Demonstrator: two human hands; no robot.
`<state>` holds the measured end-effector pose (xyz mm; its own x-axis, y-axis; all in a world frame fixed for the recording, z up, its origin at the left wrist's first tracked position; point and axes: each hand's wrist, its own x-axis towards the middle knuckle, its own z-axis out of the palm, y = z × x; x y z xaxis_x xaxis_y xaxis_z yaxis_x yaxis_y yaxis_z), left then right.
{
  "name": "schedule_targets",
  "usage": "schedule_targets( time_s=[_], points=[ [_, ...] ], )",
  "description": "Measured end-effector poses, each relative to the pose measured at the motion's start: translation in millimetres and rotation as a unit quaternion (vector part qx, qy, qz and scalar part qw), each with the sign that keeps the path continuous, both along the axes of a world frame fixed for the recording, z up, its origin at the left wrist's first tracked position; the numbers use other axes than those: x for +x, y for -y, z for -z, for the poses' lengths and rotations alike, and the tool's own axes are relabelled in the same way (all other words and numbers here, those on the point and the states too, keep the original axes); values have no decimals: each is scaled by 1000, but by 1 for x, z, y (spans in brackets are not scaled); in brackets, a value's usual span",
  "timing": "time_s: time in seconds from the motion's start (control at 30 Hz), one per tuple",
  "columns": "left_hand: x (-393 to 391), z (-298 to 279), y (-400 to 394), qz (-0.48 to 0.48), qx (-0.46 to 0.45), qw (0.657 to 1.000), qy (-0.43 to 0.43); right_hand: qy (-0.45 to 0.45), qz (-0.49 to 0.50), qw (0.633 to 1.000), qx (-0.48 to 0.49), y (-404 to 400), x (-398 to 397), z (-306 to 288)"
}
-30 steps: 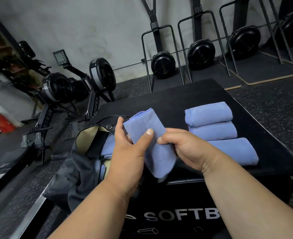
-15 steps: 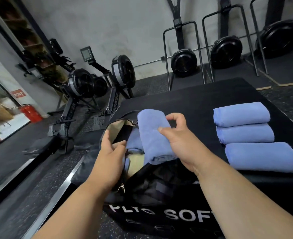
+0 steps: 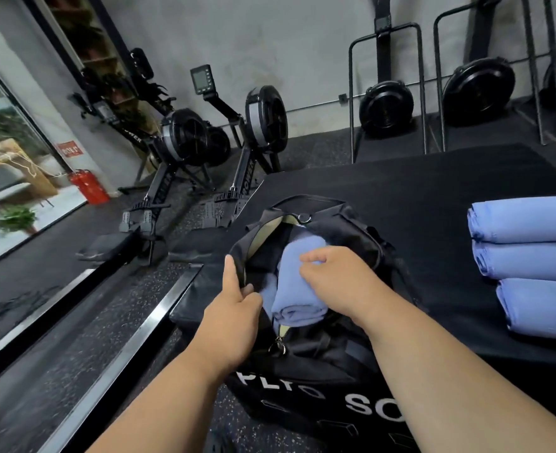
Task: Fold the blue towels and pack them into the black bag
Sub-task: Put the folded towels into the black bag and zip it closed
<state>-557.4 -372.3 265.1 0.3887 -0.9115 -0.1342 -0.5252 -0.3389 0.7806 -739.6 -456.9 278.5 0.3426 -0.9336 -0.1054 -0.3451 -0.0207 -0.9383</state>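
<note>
Holding the black bag (image 3: 342, 230) rim with the pinching left hand (image 3: 234, 308), lower the folded towel (image 3: 297, 289) flat; right hand (image 3: 332, 273) grips it.

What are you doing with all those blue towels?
A person is packing folded towels into a black bag that sits on a black padded box. The left hand grips the bag's edge to hold it open, while the right hand pushes a folded towel inside. Three more folded towels wait on the box to the right.
</note>
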Motion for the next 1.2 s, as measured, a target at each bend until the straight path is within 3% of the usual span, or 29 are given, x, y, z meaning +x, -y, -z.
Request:
schedule_targets(
  time_s=[0.17, 0.4, 0.7, 0.97, 1.1, 1.2],
  points=[
    [4, 2, -6, 22, -22, 998, -47, -128, -33, 990, -43, 3, 17, 11],
    [10, 1, -12, 21, -54, 996, -61, -287, -111, 950, -58, 5, 48, 32],
    [13, 3, -15, 40, -38, 996, -67, -446, -195, 870, -73, 7, 36, 21],
    [7, 1, -20, 47, -38, 998, 13, -384, -198, 899, -76, -1, 20, 16],
    [-4, -2, -19, 32, -67, 995, 61, -246, -147, 954, -87, -2, 8, 21],
    [-12, -3, -15, 38, -96, 992, 79, -165, -113, 971, -130, -5, -2, 23]
  ],
)
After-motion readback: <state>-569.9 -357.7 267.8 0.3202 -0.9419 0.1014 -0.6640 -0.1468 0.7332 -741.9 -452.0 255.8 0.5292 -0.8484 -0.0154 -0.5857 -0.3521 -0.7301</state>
